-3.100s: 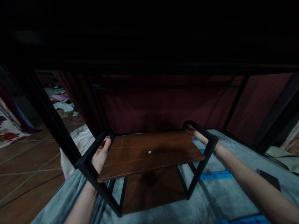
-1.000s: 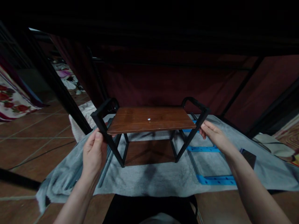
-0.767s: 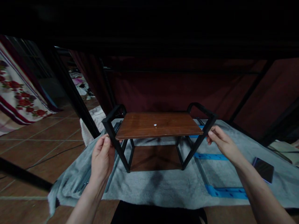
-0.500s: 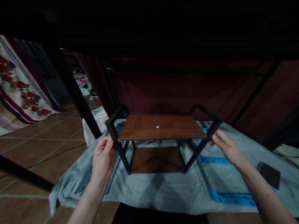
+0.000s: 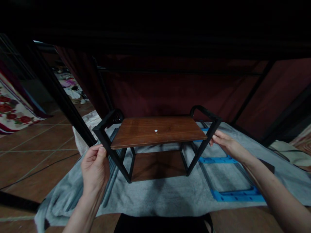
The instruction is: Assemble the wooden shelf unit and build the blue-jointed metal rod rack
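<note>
A small two-tier shelf rack (image 5: 160,126) with wood-grain boards and a black metal frame stands upright in front of me. Its lower board (image 5: 157,166) sits just above the grey cloth. My left hand (image 5: 95,168) is closed at the rack's left side, thumb and fingers pinching the black upright below the top board. On the opposite side, my right hand (image 5: 224,142) grips the right upright near the same height; its fingertips are partly hidden behind the frame. A small white mark (image 5: 155,130) shows on the top board.
Grey cloth (image 5: 170,200) lies beneath the rack. Grey metal bars (image 5: 110,187) lie on its left, and a frame with blue strips (image 5: 236,196) on its right. A dark flat object (image 5: 266,165) is half behind my right forearm. Black posts (image 5: 64,100) and a dark red curtain (image 5: 157,94) surround the space.
The view has turned slightly right, so everything appears further left. The rack looks a little more tilted in view. Both hands keep their places on its sides.
</note>
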Action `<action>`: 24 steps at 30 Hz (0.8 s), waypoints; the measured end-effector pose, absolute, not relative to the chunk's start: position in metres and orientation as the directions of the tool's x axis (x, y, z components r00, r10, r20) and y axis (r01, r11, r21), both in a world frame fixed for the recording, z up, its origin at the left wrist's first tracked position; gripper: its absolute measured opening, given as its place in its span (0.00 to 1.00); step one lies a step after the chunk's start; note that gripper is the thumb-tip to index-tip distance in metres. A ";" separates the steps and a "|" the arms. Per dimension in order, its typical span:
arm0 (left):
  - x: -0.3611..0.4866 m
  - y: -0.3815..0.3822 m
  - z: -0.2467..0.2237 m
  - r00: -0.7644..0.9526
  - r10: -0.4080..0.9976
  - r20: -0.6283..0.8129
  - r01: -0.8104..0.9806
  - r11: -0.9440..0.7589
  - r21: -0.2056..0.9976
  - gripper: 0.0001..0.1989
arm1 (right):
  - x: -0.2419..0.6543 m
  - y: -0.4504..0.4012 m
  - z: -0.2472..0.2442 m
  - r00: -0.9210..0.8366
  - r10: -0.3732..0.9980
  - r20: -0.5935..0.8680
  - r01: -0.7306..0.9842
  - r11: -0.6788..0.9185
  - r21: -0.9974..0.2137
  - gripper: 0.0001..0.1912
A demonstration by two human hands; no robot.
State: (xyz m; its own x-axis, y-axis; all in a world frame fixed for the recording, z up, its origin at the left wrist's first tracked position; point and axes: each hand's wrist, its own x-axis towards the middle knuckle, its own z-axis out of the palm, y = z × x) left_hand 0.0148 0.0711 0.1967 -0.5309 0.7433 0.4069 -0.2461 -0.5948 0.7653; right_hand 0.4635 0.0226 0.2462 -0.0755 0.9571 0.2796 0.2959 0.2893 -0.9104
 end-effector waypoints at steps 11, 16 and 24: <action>0.021 0.061 0.202 -0.454 0.779 0.432 -0.285 -0.586 0.759 0.13 | 0.463 0.016 0.236 0.023 0.943 0.331 0.364 0.300 -0.882 0.20; 0.022 0.055 0.205 -0.412 0.793 0.449 -0.263 -0.575 0.775 0.14 | 0.466 0.015 0.228 0.040 0.922 0.386 0.428 0.333 -0.840 0.17; 0.016 0.056 0.194 -0.384 0.827 0.412 -0.238 -0.519 0.821 0.15 | 0.467 0.006 0.216 0.128 0.921 0.367 0.457 0.274 -0.846 0.20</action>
State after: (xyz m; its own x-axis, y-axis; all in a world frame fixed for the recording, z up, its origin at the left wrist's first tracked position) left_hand 0.0158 0.0557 0.1939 -0.3838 0.8266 0.4117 -0.2378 -0.5193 0.8208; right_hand 0.4673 0.0055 0.2159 0.1278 0.9213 0.3672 0.4573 0.2738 -0.8461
